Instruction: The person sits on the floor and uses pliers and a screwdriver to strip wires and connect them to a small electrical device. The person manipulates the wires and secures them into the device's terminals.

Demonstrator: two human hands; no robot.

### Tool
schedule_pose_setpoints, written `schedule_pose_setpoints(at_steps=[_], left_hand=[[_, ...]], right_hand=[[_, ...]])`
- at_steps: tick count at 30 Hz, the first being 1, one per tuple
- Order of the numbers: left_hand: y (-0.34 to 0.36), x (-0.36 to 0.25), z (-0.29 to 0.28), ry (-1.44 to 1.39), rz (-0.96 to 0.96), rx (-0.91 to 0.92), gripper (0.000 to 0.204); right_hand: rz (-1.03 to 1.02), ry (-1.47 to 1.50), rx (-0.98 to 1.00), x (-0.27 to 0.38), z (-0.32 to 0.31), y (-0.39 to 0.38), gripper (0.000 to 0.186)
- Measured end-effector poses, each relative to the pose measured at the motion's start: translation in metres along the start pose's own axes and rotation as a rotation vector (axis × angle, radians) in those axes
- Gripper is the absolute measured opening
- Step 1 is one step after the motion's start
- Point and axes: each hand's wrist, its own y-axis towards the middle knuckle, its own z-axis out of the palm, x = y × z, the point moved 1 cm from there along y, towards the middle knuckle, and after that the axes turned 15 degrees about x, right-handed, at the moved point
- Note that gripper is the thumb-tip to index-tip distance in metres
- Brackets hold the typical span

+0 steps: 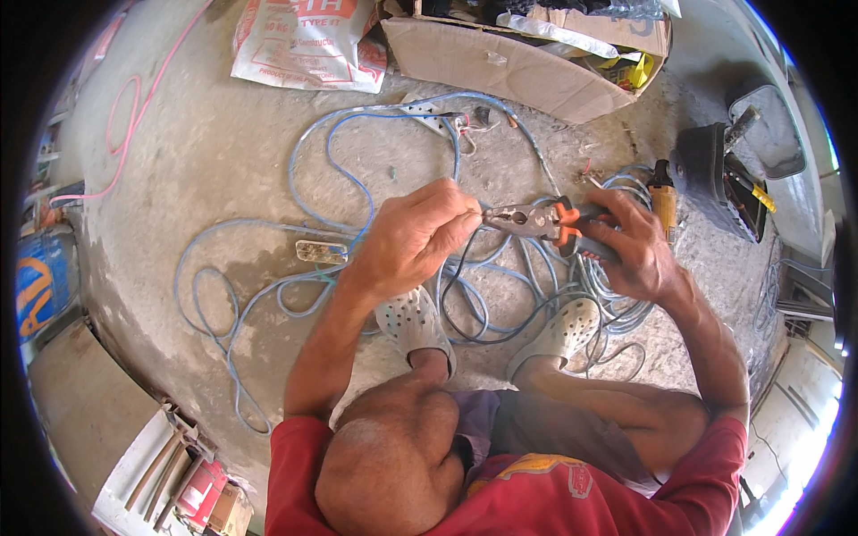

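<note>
The relation that matters lies at the nose of the metal combination pliers with orange and dark grey grips (547,222), held in front of the crouching person, above the floor and forward of the knees. The pliers' long axis runs nearly straight across from right to left, dipping a little toward the handles, so the grips lie in the bare right hand (636,246) and the tip points at the bare left hand (420,234). The right hand is wrapped around the handles; the left is curled, with thumb and forefinger pressed together at the very tip of the nose. The hands are therefore apart, with the length of the pliers' head bridging them. The left fingertips are the nearer to the tip, touching it or just beside it; which of the two cannot be told. A thin, flexible black cable (458,270) hangs just below that pinch and seems to be gripped in it, though its end is hidden by the fingers. The cable drops toward the gap between two pale perforated rubber clogs (416,329), roughly at a right angle to the pliers. Beneath both hands, loops of pale blue plastic-sheathed cable (332,154) spread over the stained grey concrete floor (241,170), bunching more thickly beside the right foot.
</note>
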Motion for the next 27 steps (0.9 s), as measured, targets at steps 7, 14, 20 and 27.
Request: schedule_pose_setpoints(at_steps=[7, 14, 20, 27], left_hand=[[-0.006, 0.014, -0.006, 0.108, 0.1, 0.097, 0.005], [-0.022, 0.015, -0.006, -0.379, -0.262, -0.01, 0.021], [-0.019, 0.004, 0.0, -0.561, -0.354, -0.063, 0.021], [-0.017, -0.005, 0.002, -0.444, -0.359, -0.083, 0.023]], right_hand=[[0.274, 2.143, 0.628, 0.014, 0.038, -0.024, 0.068], [0.168, 1.177, 0.438, 0.024, 0.021, -0.011, 0.063], [0.046, 0.204, 0.135, 0.022, 0.013, 0.004, 0.067], [0.095, -0.069, 0.0, 0.027, 0.004, 0.008, 0.054]])
